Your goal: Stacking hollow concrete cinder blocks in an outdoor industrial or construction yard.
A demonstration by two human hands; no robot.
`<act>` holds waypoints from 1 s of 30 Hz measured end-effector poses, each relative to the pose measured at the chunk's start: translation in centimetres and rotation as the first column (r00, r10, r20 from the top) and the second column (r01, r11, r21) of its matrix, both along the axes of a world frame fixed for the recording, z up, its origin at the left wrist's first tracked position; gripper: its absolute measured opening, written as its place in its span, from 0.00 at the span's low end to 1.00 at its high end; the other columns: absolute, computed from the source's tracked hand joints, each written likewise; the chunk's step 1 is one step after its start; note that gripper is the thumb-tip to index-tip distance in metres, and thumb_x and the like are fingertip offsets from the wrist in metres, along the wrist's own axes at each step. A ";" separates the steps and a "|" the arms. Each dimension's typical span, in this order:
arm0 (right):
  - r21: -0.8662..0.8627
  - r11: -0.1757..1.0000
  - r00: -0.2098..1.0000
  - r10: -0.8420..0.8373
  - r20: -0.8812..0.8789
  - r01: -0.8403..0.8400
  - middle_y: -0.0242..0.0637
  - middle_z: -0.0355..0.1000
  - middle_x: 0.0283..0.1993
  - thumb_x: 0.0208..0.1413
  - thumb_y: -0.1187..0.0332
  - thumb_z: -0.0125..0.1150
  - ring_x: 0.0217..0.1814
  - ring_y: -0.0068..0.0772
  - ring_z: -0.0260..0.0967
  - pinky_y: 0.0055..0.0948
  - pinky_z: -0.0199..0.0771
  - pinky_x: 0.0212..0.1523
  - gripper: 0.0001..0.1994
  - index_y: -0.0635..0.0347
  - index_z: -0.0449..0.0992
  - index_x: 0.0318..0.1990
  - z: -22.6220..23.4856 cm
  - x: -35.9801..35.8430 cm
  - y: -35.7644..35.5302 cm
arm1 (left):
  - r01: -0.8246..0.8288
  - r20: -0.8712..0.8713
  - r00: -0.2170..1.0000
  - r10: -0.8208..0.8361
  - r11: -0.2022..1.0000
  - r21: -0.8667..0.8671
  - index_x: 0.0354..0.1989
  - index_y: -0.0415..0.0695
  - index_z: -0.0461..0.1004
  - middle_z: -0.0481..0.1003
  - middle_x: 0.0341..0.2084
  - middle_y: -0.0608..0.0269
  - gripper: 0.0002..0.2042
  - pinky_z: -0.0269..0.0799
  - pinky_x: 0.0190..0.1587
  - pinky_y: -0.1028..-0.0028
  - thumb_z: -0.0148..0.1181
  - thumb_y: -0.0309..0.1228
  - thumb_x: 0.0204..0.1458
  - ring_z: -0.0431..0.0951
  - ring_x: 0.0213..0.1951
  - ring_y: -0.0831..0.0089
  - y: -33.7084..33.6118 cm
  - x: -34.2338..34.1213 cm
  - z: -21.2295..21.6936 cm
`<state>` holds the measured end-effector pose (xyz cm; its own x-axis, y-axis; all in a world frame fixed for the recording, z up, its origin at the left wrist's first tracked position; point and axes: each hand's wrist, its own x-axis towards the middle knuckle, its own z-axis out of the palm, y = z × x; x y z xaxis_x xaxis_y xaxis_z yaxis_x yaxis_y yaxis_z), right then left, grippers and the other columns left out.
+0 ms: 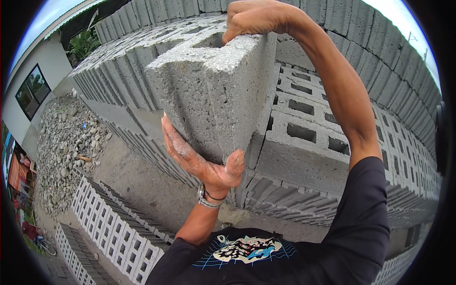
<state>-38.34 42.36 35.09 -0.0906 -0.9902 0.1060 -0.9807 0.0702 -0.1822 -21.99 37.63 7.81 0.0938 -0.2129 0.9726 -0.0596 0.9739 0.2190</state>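
Now 1 concrete block (213,90) held w/ 2 hands: left hand (199,156) grip under, right hand (251,19) grip on top.

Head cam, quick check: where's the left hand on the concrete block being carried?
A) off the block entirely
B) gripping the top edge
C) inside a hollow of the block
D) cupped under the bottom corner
D: the left hand is cupped under the lower corner of the hollow concrete block, palm against its face, while the right hand grips the top edge.
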 end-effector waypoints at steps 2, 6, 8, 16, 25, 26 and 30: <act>-0.001 1.000 0.999 0.024 0.041 -0.024 0.39 0.68 0.21 0.47 0.59 0.62 0.26 0.32 0.62 0.37 0.63 0.32 0.18 0.72 0.81 0.26 0.1 -1.9 0.1 | -0.010 -0.024 1.000 0.010 1.000 -0.004 0.73 0.31 0.43 0.53 0.68 0.32 0.53 0.50 0.67 0.46 0.54 0.65 0.53 0.53 0.69 0.41 0.1 -1.8 0.4; -0.004 0.989 0.982 -0.149 -0.118 0.149 0.44 0.76 0.31 0.44 0.60 0.63 0.36 0.39 0.69 0.41 0.68 0.41 0.20 0.73 0.82 0.35 0.1 -5.5 -2.5 | -0.047 -0.036 0.998 0.048 0.999 0.022 0.73 0.32 0.45 0.52 0.68 0.32 0.54 0.50 0.68 0.44 0.54 0.66 0.52 0.52 0.70 0.41 -0.9 -5.4 0.8; -0.088 0.990 0.981 -0.119 -0.151 0.106 0.40 0.72 0.24 0.44 0.58 0.65 0.29 0.34 0.67 0.38 0.67 0.34 0.18 0.65 0.85 0.34 -1.0 -7.9 -3.8 | -0.065 -0.035 0.997 0.065 0.998 0.017 0.73 0.32 0.45 0.52 0.68 0.32 0.54 0.50 0.68 0.44 0.53 0.67 0.52 0.51 0.70 0.41 -2.1 -7.4 0.7; 0.072 0.948 0.949 -0.304 -0.080 0.309 0.53 0.77 0.51 0.41 0.58 0.66 0.57 0.49 0.71 0.46 0.66 0.60 0.26 0.70 0.81 0.46 1.0 -7.7 -3.6 | -0.038 -0.006 0.999 0.039 0.992 0.124 0.73 0.34 0.45 0.46 0.70 0.36 0.54 0.45 0.69 0.44 0.48 0.70 0.52 0.46 0.72 0.42 -2.3 -9.0 1.2; -0.226 0.957 0.969 -0.213 -0.128 0.181 0.31 0.63 0.18 0.42 0.62 0.61 0.23 0.25 0.59 0.32 0.61 0.29 0.14 0.68 0.75 0.22 -2.1 -7.9 -3.4 | 0.067 -0.045 0.997 -0.061 0.988 0.137 0.73 0.36 0.48 0.47 0.71 0.39 0.41 0.39 0.70 0.45 0.39 0.57 0.62 0.42 0.73 0.42 -2.6 -7.3 2.4; -0.212 0.964 0.973 -0.191 -0.131 0.161 0.30 0.63 0.18 0.43 0.63 0.61 0.22 0.24 0.59 0.31 0.60 0.27 0.13 0.67 0.76 0.22 -1.5 -7.5 -3.3 | 0.072 -0.044 0.997 -0.066 0.988 0.137 0.73 0.36 0.48 0.47 0.71 0.39 0.41 0.39 0.70 0.45 0.39 0.57 0.62 0.42 0.73 0.42 -2.7 -7.4 2.9; -0.287 0.941 0.957 -0.234 -0.169 0.179 0.33 0.72 0.23 0.45 0.63 0.63 0.25 0.24 0.65 0.28 0.65 0.28 0.12 0.65 0.81 0.29 -1.1 -9.1 -1.9 | 0.103 -0.004 0.995 -0.104 0.988 0.115 0.73 0.34 0.48 0.48 0.70 0.40 0.37 0.42 0.71 0.49 0.32 0.54 0.65 0.45 0.72 0.45 -2.1 -7.5 3.1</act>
<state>-47.44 40.43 33.98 -0.2399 -0.8846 0.3999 -0.9677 0.2507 -0.0260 -29.52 35.50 10.95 0.0636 -0.3315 0.9413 0.0398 0.9433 0.3295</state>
